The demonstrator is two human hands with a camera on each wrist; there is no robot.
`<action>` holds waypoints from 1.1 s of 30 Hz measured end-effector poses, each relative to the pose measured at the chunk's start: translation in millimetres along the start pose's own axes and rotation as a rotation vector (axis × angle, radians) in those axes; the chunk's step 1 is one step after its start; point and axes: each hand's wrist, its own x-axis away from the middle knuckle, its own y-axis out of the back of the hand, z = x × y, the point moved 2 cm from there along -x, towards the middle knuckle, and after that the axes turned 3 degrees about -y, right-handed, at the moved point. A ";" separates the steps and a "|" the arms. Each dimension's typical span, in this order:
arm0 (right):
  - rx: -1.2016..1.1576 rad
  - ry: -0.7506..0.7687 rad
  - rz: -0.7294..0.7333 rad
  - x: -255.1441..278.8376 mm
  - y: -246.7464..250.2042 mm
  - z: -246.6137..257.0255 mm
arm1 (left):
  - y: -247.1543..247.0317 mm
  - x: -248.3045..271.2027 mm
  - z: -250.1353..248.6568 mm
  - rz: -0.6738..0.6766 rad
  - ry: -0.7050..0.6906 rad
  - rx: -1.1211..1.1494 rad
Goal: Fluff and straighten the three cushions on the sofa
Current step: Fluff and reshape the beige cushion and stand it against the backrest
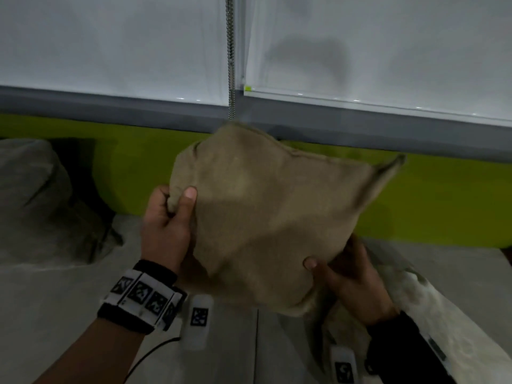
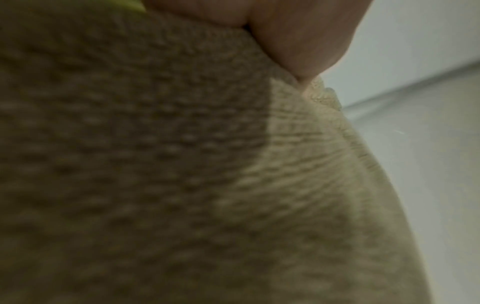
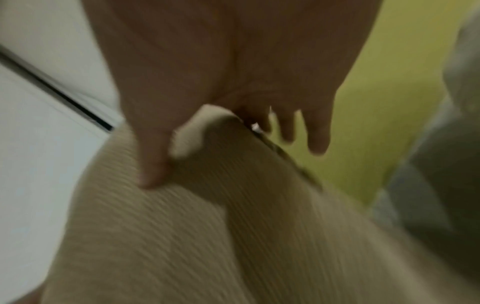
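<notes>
Both hands, left (image 1: pixel 166 225) and right (image 1: pixel 352 275), clamped on lifted tan cushion (image 1: pixel 271 217).

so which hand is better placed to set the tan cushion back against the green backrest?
Probably left. The left hand pinches the tan cushion by an upper corner and could steer it upright; the right hand grips its lower edge.

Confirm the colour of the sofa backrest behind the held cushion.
Lime green backrest, clearest in the head view.
</notes>
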 end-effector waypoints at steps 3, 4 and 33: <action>0.295 0.294 -0.358 19.8 17.3 22.4 | -0.6 -7.0 -25.6 0.066 -0.258 -0.143; 0.406 0.402 -0.415 22.8 20.5 33.6 | -1.3 -9.0 -35.8 0.106 -0.347 -0.194; -0.067 -0.185 -0.203 -63.5 13.0 -31.8 | -4.4 0.7 69.9 0.689 0.260 0.059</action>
